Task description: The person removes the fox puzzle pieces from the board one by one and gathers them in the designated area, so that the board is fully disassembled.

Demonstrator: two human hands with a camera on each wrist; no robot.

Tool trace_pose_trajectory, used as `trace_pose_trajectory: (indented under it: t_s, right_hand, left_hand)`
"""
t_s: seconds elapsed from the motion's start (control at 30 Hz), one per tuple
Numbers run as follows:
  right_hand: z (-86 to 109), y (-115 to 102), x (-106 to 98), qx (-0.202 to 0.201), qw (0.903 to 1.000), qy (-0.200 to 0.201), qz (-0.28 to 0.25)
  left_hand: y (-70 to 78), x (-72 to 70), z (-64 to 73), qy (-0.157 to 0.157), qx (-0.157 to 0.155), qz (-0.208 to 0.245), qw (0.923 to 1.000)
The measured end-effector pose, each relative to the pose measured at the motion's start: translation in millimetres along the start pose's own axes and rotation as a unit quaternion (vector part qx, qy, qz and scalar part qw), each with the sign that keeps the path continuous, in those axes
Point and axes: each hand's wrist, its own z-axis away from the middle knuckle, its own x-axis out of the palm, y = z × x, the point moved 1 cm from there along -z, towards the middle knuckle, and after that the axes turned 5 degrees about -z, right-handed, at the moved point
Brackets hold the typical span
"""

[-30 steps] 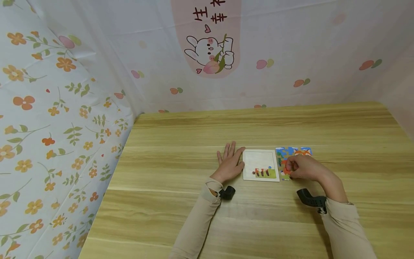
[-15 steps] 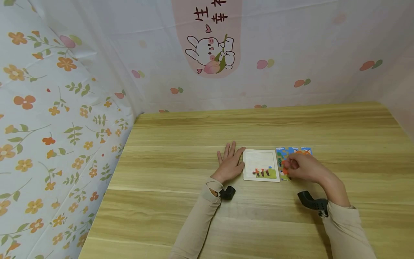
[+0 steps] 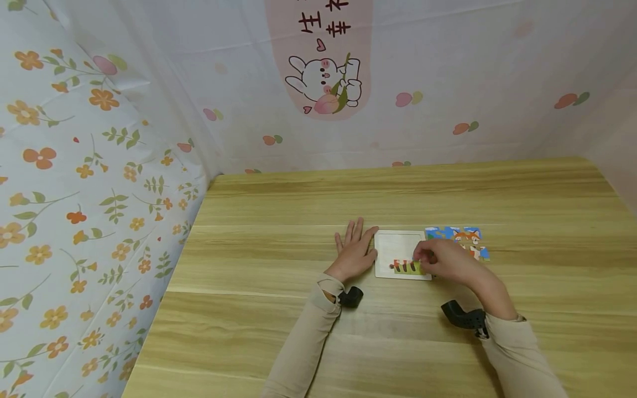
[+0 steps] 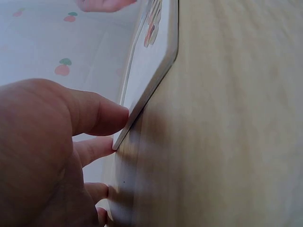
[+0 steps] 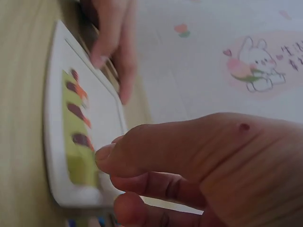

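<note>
A white puzzle tray (image 3: 393,244) lies flat on the table, with joined green and striped orange-brown puzzle pieces (image 3: 408,267) along its near edge. My left hand (image 3: 352,254) rests at the tray's left side, fingers spread, with the thumb against the rim in the left wrist view. Above the tray's right part, my right hand (image 3: 450,262) has thumb and fingertips drawn together, pinching a puzzle piece that the fingers almost wholly hide. In the right wrist view its thumb tip overlaps the edge of the green pieces. Loose fox-picture pieces (image 3: 470,239) lie right of the tray, partly hidden by this hand.
The wooden table (image 3: 278,221) stretches to both sides of the tray. A printed white cloth (image 3: 448,72) hangs behind it, and a flowered cloth (image 3: 84,221) hangs at the left. Black camera mounts (image 3: 463,316) stick out from both wrists.
My right hand has moved left from the loose pieces to above the tray's right part, uncovering more of the fox face. The left hand and the tray have stayed in place.
</note>
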Motion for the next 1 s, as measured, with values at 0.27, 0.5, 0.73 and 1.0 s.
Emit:
trace_pose_trajectory:
  t_s: [0.27, 0.5, 0.73, 1.0]
  right_hand:
    - [-9.5, -4, 13, -0.005, 0.9995, -0.026, 0.015]
    - [-11.2, -5, 15, 0.004, 0.9988, -0.044, 0.019]
    - [-11.6, -7, 14, -0.004, 0.998, -0.059, 0.024]
    - [-11.3, -7, 13, -0.009, 0.9975, -0.066, 0.024]
  left_hand:
    - [1.4, -0.4, 0.2, 0.002, -0.002, -0.004, 1.0]
    - [2.1, -1.5, 0.6, 0.006, -0.002, -0.004, 1.0]
    - [1.0, -1.5, 0.2, 0.004, -0.001, -0.003, 1.0]
    - [-0.2, -1.0, -0.4, 0.002, -0.002, -0.003, 1.0]
